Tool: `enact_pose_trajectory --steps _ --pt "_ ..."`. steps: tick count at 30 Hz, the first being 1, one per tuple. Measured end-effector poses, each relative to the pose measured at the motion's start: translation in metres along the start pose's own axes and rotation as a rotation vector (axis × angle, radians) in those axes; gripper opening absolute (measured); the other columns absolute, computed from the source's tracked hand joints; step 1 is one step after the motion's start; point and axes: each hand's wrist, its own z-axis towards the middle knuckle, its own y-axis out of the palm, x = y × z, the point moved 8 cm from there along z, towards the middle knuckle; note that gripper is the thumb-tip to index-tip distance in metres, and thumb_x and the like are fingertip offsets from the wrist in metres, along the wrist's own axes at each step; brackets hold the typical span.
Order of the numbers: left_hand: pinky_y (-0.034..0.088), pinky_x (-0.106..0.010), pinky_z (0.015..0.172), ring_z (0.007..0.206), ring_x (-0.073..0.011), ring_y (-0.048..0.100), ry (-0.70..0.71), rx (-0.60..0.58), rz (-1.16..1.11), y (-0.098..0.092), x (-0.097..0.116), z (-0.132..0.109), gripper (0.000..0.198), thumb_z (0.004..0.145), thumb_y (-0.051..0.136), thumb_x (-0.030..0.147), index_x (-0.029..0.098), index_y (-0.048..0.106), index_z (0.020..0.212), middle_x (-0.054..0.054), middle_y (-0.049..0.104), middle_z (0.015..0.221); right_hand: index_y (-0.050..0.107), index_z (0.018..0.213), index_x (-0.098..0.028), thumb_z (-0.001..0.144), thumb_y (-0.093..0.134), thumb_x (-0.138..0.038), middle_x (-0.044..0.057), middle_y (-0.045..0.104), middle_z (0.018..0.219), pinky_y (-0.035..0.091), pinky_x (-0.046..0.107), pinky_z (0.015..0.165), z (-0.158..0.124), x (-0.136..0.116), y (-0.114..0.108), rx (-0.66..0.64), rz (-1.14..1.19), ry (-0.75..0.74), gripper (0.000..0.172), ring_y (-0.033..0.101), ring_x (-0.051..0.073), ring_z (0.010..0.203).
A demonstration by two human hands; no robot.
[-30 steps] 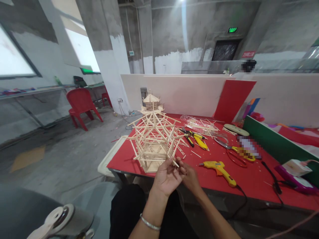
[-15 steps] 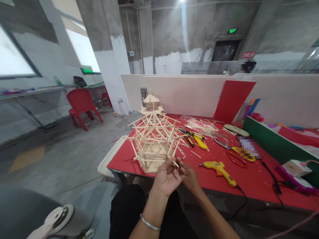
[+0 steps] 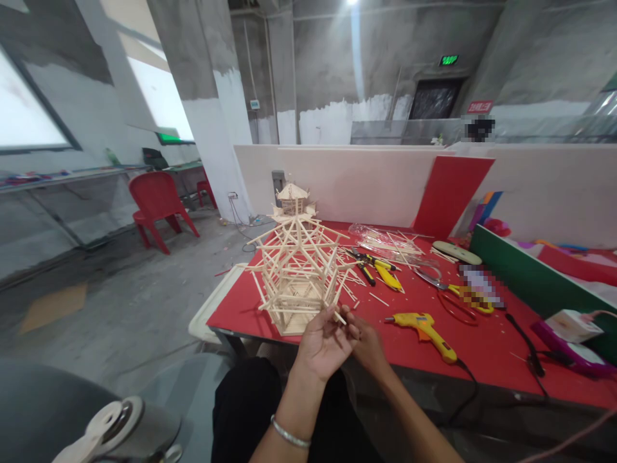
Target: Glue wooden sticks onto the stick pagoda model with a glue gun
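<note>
A pavilion model of thin wooden sticks [image 3: 301,257] stands at the front left of the red table. At its lower right corner, my left hand [image 3: 322,344] is palm up with its fingers curled closed around a short wooden stick [image 3: 340,317]. My right hand [image 3: 367,344] meets it from the right, fingers bent and pressed together by the same stick; the left hand partly hides what those fingers hold. A yellow glue gun [image 3: 421,329] lies on the table to the right of both hands.
Behind the model is a smaller wooden pagoda [image 3: 294,199]. Yellow-handled pliers [image 3: 385,273], loose sticks [image 3: 395,244] and a plastic bag lie beyond my hands. A green board [image 3: 540,273] edges the right side. A metal cup [image 3: 144,427] is at lower left.
</note>
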Motion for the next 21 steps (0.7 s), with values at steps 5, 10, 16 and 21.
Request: enact_pose_trajectory --steps 5,10,16,21 --pt "0.049 -0.028 0.068 0.077 -0.0163 0.062 0.002 -0.017 -0.006 -0.0003 0.0004 0.0006 0.007 0.079 0.061 0.012 0.007 0.066 0.077 -0.009 0.068 0.080 0.067 0.112 -0.024 0.084 0.052 -0.034 0.008 0.067 0.115 0.050 0.036 0.088 -0.0005 0.0004 0.0014 -0.009 -0.002 0.002 0.033 0.065 0.022 0.101" --pt "0.049 -0.027 0.068 0.077 -0.0163 0.063 -0.008 -0.011 -0.016 -0.0008 -0.0001 0.0008 0.007 0.079 0.061 0.013 0.007 0.066 0.076 -0.010 0.068 0.080 0.067 0.111 -0.024 0.085 0.051 -0.036 0.009 0.067 0.116 0.050 0.035 0.087 -0.0007 0.0018 0.0019 -0.007 -0.005 0.000 0.033 0.065 0.022 0.100" --pt "0.049 -0.027 0.068 0.077 -0.0160 0.063 -0.021 -0.019 -0.009 -0.0004 -0.0006 0.0008 0.008 0.079 0.061 0.014 0.008 0.066 0.078 -0.009 0.068 0.080 0.067 0.112 -0.023 0.085 0.050 -0.036 0.009 0.068 0.113 0.051 0.034 0.084 -0.0009 -0.0013 -0.0004 -0.006 -0.021 -0.006 0.034 0.066 0.022 0.097" --pt "0.048 -0.028 0.069 0.077 -0.0168 0.063 -0.001 -0.015 0.013 -0.0002 0.0005 -0.0004 0.008 0.078 0.062 0.016 0.010 0.067 0.076 -0.009 0.068 0.080 0.069 0.106 -0.023 0.084 0.049 -0.036 0.008 0.070 0.106 0.052 0.031 0.079 -0.0011 -0.0073 -0.0027 0.001 -0.046 -0.020 0.032 0.067 0.021 0.090"
